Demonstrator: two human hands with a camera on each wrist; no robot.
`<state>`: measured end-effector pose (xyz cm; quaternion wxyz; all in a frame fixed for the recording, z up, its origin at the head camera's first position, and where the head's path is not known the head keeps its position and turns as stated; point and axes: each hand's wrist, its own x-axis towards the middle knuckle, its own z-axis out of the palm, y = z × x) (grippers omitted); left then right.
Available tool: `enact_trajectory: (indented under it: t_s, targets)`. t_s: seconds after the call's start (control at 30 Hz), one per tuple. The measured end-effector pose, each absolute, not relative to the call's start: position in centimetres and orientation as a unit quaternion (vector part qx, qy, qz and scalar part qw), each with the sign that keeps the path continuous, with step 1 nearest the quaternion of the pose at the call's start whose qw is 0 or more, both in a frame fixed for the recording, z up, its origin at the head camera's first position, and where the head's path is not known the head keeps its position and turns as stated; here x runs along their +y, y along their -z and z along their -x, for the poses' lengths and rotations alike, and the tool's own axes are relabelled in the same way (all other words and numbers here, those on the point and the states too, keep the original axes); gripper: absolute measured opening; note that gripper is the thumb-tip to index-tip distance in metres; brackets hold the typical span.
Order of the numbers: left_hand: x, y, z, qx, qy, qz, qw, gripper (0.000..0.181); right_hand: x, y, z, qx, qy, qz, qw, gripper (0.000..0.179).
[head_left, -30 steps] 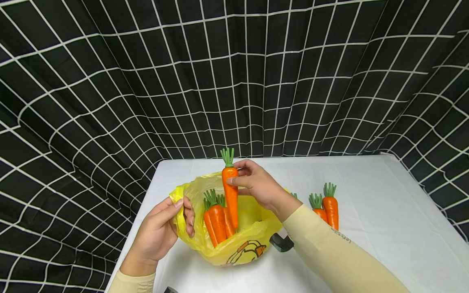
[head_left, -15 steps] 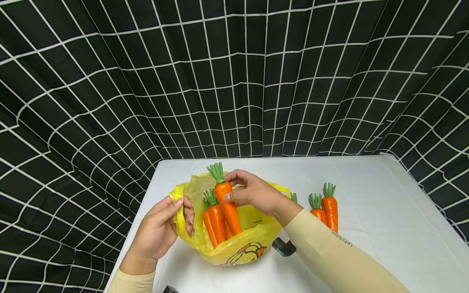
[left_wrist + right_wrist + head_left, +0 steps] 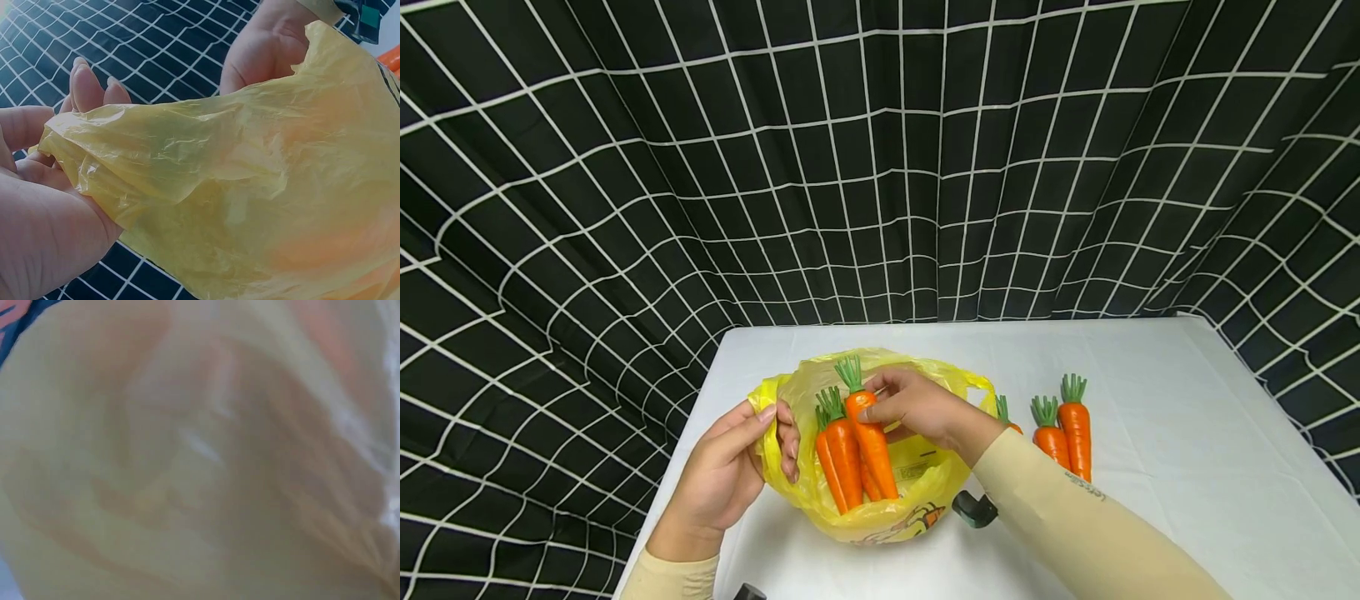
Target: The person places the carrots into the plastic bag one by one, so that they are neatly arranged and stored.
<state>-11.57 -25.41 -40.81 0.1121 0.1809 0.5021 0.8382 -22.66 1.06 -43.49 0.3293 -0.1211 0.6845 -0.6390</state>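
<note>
Bag (image 3: 831, 525): yellow plastic, mouth open, printed drawing on its front wall.
Left hand (image 3: 730, 458): we see thumb and fingers pinching the bag's rim.
Right hand (image 3: 917, 408): inside the bag's mouth, we find it pinching a carrot (image 3: 872, 442), leafy end up, tilted.
Bagged carrots (image 3: 846, 458): bunched just left of the held one.
Loose carrots (image 3: 1077, 433): we count three on the white table (image 3: 1165, 433), right of the bag, partly hidden.
Right wrist view: we record blurred yellow film.
</note>
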Motion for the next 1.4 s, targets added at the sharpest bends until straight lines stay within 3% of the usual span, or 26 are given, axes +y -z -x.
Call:
enact_trajectory:
  t_s: [0.3,0.6,0.97,1.4]
  targets:
    - [-25.3,40.8,11.6,0.501,-0.838,-0.183,0.114,0.030,0.8,44.3,22.4,0.704,0.614,0.087,0.346,0.039]
    - [-25.2,40.8,11.5,0.497,-0.840,-0.185,0.117,0.029,0.8,44.6,21.9,0.704,0.602,0.104,0.362,0.046]
    - [-25.3,40.7,11.4,0.498,-0.838,-0.191,0.118,0.031,0.8,43.2,21.3,0.676,0.627,0.144,0.359,0.038]
    - [-25.2,40.6,11.3,0.499,-0.837,-0.191,0.117,0.031,2.1,40.7,20.5,0.657,0.641,0.182,0.353,0.043]
